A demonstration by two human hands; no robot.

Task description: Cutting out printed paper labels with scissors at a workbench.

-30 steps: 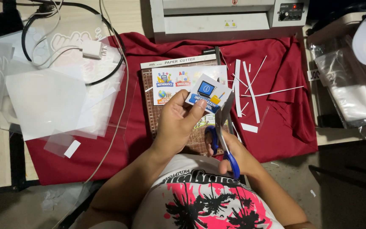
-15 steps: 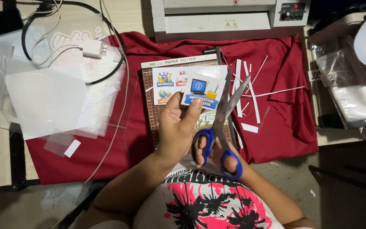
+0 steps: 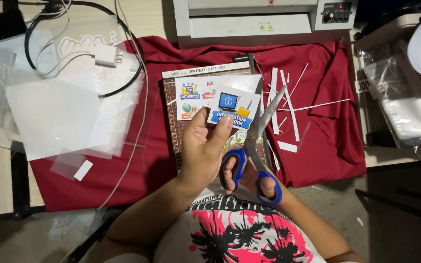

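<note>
My left hand pinches a small laminated picture card with blue and yellow graphics, holding it up over the paper cutter board. Blue-handled scissors are gripped in my right hand, blades parted and pointing up along the card's right edge. Under the card, a sheet of more colourful labels lies on the cutter. Both hands work close together just above my lap.
A dark red cloth covers the table under the cutter. White paper strips lie to the right of it. Clear laminating sheets and a charger with cable lie left. A laminator stands behind; plastic bags sit right.
The scissors swung from below the card to upright beside its right edge, blades now parted. My left hand turned the card flatter toward the camera.
</note>
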